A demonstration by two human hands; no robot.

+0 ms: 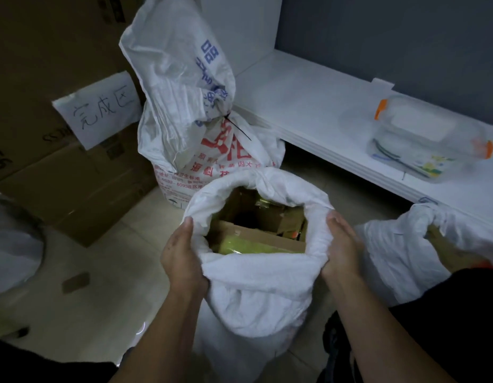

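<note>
A white woven sack (256, 297) stands open on the floor in front of me, its rim rolled outward. Inside lie brown cardboard boxes (253, 236) and yellow-green packets (240, 248). My left hand (181, 258) grips the left side of the rolled rim, thumb up along the edge. Opposite it, my right hand (340, 244) grips the right side, fingers curled over the fabric. Both hands hold the mouth wide.
Behind stands a tied white sack (190, 106) with red and blue print, closed by a black cable tie. Another open white sack (422, 250) sits at right. A white shelf (309, 100) carries a clear container with orange clips (427, 139). Cardboard boxes (74, 189) with a handwritten paper sign (101, 109) stand at left.
</note>
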